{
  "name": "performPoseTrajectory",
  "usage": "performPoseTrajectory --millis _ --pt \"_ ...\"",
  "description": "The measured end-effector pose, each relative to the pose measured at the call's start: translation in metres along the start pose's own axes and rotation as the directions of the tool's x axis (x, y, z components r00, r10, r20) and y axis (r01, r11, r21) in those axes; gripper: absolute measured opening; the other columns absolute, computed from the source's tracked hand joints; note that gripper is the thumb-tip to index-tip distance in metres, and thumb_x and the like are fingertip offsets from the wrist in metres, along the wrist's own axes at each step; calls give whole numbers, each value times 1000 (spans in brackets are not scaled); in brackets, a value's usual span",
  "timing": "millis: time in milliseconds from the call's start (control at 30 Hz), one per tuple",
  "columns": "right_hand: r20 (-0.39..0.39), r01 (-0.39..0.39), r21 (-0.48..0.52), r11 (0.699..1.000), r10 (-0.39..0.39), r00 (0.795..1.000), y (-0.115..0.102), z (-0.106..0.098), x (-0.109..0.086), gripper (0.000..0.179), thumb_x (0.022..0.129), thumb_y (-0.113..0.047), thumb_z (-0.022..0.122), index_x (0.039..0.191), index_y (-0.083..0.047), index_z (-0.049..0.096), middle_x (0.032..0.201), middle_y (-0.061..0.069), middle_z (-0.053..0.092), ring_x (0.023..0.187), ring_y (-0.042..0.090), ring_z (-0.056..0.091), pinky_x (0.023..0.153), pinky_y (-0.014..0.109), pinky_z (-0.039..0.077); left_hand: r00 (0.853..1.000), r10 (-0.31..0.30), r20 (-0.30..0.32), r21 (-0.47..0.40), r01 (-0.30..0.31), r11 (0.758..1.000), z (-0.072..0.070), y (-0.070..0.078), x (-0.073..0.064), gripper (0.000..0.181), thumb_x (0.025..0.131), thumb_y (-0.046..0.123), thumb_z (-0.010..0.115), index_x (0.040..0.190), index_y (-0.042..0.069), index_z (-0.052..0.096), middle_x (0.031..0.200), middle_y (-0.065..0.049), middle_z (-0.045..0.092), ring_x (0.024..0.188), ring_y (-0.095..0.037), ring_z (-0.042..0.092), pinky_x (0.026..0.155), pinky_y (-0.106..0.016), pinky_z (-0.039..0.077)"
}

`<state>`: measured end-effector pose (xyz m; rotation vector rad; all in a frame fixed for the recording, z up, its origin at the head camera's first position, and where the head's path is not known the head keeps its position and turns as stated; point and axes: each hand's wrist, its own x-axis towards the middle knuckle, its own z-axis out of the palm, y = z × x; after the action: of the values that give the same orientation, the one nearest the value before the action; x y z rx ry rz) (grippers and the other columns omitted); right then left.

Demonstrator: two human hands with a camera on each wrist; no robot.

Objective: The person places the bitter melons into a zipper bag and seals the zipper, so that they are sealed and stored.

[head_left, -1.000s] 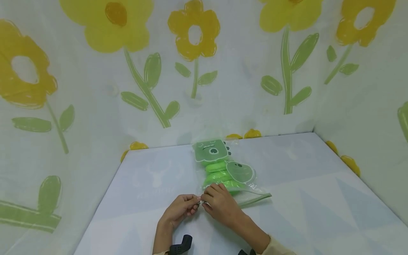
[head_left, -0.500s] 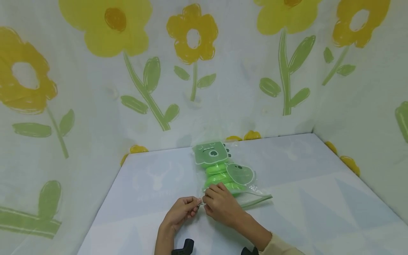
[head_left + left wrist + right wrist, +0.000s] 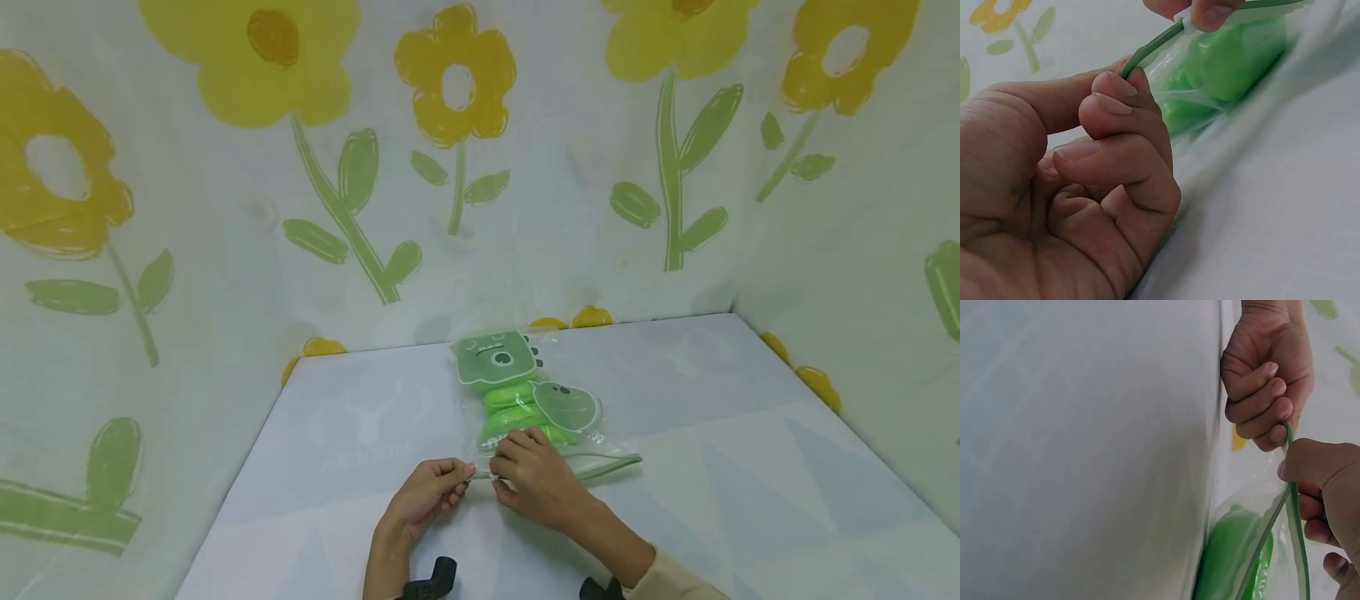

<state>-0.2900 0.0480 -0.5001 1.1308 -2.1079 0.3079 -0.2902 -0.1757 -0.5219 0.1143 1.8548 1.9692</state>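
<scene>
A clear zip bag (image 3: 567, 407) printed with green cartoon shapes lies on the table, with bright green rolled contents (image 3: 512, 395) inside. My left hand (image 3: 429, 493) pinches one end of its green zip strip (image 3: 1154, 49) between thumb and index finger, the other fingers curled. To the right, my right hand (image 3: 536, 479) pinches a small white slider (image 3: 1184, 19) on the strip, mostly covered by fingertips. In the right wrist view, the strip is a single line between the hands and parts into two edges (image 3: 1298, 550) beyond my right hand (image 3: 1329, 481).
The pale table (image 3: 330, 458) has a faint triangle pattern. Behind and beside it stands white cloth (image 3: 555, 208) printed with yellow flowers. Black wrist devices (image 3: 435, 578) are worn on both arms.
My right hand has slid a little to the right along the zip strip, and a longer piece shows between the hands. My left hand keeps its pinch and has barely moved.
</scene>
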Motion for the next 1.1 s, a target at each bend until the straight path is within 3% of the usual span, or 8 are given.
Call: performPoseTrajectory --millis 400,1100 --pt "36 -49 19 999 48 998 11 -8 -14 15 73 -18 84 79 -18 70 86 -7 57 85 13 50 79 33 41 999 13 -29 0 -13 1000 0 0 1 23 94 24 71 83 5 65 68 3 55 58 -6 46 48 -17 37" --pt "36 -52 40 998 50 998 29 -25 -36 16 71 -14 84 80 -18 72 86 -8 59 87 13 53 79 33 40 999 13 -35 -8 -13 1000 -2 -1 0 23 94 24 70 88 2 66 70 2 56 60 -6 47 49 -17 37"
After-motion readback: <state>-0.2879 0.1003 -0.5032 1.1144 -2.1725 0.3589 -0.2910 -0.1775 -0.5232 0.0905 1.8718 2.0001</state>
